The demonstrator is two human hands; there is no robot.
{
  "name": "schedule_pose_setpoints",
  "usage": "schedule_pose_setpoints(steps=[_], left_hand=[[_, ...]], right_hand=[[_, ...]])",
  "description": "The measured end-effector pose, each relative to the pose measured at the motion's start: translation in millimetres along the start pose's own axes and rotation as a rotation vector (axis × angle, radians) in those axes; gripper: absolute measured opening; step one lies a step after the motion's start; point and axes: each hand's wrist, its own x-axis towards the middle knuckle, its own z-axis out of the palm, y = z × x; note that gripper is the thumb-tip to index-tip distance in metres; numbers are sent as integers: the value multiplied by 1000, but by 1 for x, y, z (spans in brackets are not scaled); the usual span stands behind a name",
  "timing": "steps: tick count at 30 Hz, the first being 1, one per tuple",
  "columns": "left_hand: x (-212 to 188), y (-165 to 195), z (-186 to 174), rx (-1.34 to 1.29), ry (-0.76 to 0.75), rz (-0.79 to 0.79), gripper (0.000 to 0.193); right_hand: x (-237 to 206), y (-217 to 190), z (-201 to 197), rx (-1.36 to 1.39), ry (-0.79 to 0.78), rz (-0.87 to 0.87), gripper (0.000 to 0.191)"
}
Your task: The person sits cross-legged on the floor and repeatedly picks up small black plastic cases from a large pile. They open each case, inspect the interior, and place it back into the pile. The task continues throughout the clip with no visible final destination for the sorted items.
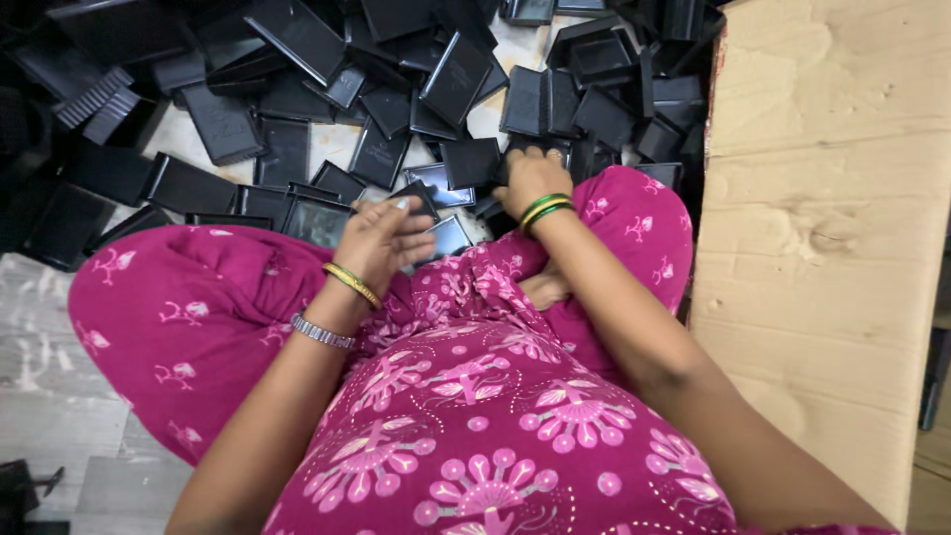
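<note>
Magenta cloth with a pale floral print fills the near part of the view, covering the lap [475, 416] and both folded knees of the seated person. Over the left knee, the left hand [381, 243] carries a gold bangle and a silver bracelet on its wrist; its fingers curl round a small black tray [448, 236] with a glossy inner face, thumb on the near edge, so the tray sits tilted in the fingertips just in front of the palm. Slightly farther out, the right hand [530, 178], with green and gold bangles at the wrist, lies palm down with fingers bent onto another black tray [471, 161] at the near edge of the heap; whether it truly grips that piece or only presses on it I cannot tell, as the fingertips are hidden. Beyond both hands a loose pile of trays [396, 79], all black and rectangular, lies spread over the pale floor [40, 327], many overlapping and tipped at angles. To the right stands a brown cardboard box [822, 238], its flat side running along the right knee.
</note>
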Motion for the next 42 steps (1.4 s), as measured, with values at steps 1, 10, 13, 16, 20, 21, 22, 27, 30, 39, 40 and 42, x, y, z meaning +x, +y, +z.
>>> schedule_pose_setpoints(steps=[1, 10, 13, 16, 20, 21, 22, 27, 30, 39, 40, 42], left_hand=[[1, -1, 0, -9, -25, -19, 33], [-4, 19, 18, -357, -213, -16, 60], [-1, 36, 15, -360, -229, 37, 61], [-1, 42, 9, -373, -201, 104, 68], [-1, 37, 4, -313, -140, 139, 67], [-1, 36, 4, -289, -124, 140, 67], [0, 35, 3, -237, -107, 136, 67], [0, 34, 12, -131, -24, 102, 63], [-5, 37, 20, -139, -110, 177, 56], [-26, 48, 32, -146, -142, 236, 68], [-26, 47, 36, -135, -146, 242, 70], [-25, 45, 45, -115, -156, 256, 76]], right_hand=[[-1, -11, -5, -47, 62, 14, 25], [-48, -61, -40, 846, 64, -757, 17], [3, -47, -34, 1072, 80, -123, 16], [64, -16, -27, 467, 199, 205, 37], [88, -1, -14, 171, 200, 375, 60], [88, -3, -13, 198, 171, 412, 62], [87, -5, -11, 224, 144, 450, 64], [88, -15, -7, 165, 162, 466, 53], [90, -9, -10, 207, 222, 458, 43], [6, -6, -53, 1718, -47, 150, 48], [-14, -15, -53, 1841, -229, 26, 52], [-46, -33, -51, 1778, -379, -53, 63]])
